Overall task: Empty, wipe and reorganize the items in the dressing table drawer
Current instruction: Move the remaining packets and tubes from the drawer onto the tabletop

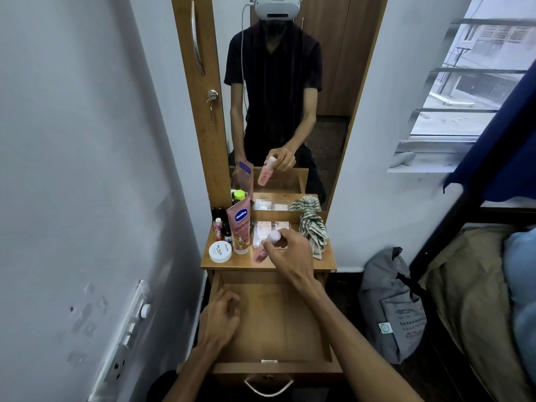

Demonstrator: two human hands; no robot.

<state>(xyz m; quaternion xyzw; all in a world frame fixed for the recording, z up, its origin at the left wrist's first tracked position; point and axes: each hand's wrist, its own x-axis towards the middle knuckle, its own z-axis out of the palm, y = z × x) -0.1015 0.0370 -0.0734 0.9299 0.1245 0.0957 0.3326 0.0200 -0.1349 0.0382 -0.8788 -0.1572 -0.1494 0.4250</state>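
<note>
Head view: narrow wooden dressing table [324, 264] against a white wall, mirror [333, 82] above it reflecting the person. Tabletop left side is crowded: pink Vaseline tube [240, 227] standing upright, round white jar [220, 251] just in front-left of it, several small dark bottles [221, 224] behind the jar, a green-capped bottle [239, 195] at the back by the mirror frame. Flat clear packet [268, 227] lies mid-table, checked cloth [314, 230] bunched at the right edge. These stand close around the spot where the right hand works. Grey bag [391, 309] on the floor to the right, window [464, 82] beyond, switch panel [136, 311] on the left wall. Drawer [278, 323] is pulled out below the tabletop, bare wood inside, metal handle [268, 387] at the front. Right hand [290, 253] is over the tabletop, fingers curled round a pink bottle [265, 248] with a pale cap, bottle tilted, its base towards the table just right of the Vaseline tube; whether the base touches the wood cannot be told. Left hand [222, 320] hovers over the drawer's left side, fingers loosely curled, holding nothing. Bottle is motion-blurred, label unreadable; the right hand covers part of the packet and bottle; small bottles' labels too small to read.
</note>
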